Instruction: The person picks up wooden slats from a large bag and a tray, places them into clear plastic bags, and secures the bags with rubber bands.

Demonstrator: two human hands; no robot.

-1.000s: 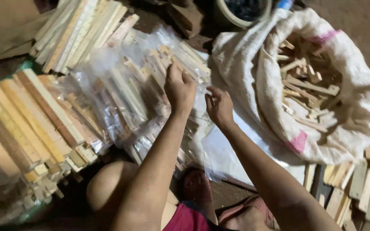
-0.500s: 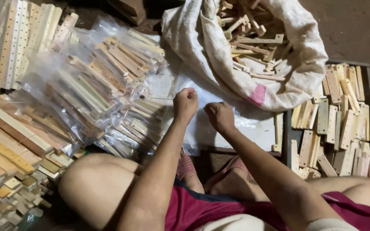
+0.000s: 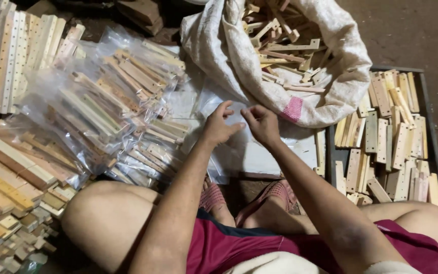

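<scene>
While both the left hand (image 3: 218, 126) and right hand (image 3: 262, 123) pinch a clear plastic bag (image 3: 239, 144), it looks light, limp and slippery, best gripped at its edge

dirt floor (image 3: 406, 35) under sack (image 3: 340, 86), bags (image 3: 102, 111)

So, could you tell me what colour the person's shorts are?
Dark red shorts, clearest in the head view.
</scene>
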